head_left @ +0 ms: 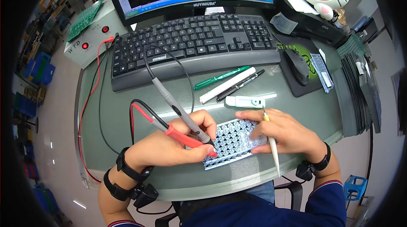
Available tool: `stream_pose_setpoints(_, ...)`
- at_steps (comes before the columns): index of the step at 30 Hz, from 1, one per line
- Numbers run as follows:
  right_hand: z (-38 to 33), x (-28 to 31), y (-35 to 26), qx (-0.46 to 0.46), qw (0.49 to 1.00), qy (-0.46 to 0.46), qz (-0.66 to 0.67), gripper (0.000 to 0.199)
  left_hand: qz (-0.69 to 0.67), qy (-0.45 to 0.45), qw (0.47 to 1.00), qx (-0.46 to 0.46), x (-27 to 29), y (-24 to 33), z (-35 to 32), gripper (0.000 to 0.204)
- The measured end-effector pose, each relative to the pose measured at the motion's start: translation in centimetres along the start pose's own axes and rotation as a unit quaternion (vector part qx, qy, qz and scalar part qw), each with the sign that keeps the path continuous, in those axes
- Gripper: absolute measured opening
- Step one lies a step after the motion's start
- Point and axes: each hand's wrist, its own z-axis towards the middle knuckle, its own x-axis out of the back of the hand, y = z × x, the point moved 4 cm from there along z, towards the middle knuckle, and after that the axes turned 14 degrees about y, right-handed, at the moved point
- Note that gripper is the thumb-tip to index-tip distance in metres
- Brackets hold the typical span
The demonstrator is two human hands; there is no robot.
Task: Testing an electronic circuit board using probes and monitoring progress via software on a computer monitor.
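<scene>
My left hand [159,150] is closed around two test probes, a grey one [174,105] and a red one [183,136]. Their tips come together at the left part of a white circuit board panel [231,137] patterned with rows of small dark shapes. The panel lies slightly tilted on the desk in front of me. Across its right end rests my right hand [290,131], fingers on the board. Between its fingers is a slim white pen-like tool [274,155] with a yellow collar and a thin metal point facing away from me. The exact contact of the probe tips is too small to tell.
Beyond the board lie a pale green cutter [245,101], a green pen [220,78], a white stick [227,85] and a black pen [241,85]. Farther back are a keyboard [193,59], mouse [296,67], monitor and cabled tester box [95,38]. Dark boards [354,95] stand at right.
</scene>
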Motion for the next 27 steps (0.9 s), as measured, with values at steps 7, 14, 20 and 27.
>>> stream_pose_setpoints(7, 0.1, 0.1, 0.0, 0.005, 1.000, -0.001, 0.000, 0.030, -0.012, 0.019, 1.000, 0.001, -0.1, -0.1, 0.4, 0.021)
stream_pose_setpoints(14, 0.0, -0.1, -0.1, 0.000, 1.000, 0.012, 0.013, 0.030, -0.055, 0.033, 0.998, 0.008, -0.4, -0.6, 0.5, 0.020)
stream_pose_setpoints(20, 0.1, 0.0, -0.2, -0.005, 1.000, 0.023, 0.015, 0.030, -0.043, 0.027, 0.999, 0.010, -0.9, -0.5, 0.8, 0.021)
stream_pose_setpoints(27, 0.6, 1.0, -1.6, 0.062, 0.996, 0.045, -0.046, 0.029, -0.070, 0.021, 0.996, 0.044, -1.1, 0.4, 0.6, 0.021)
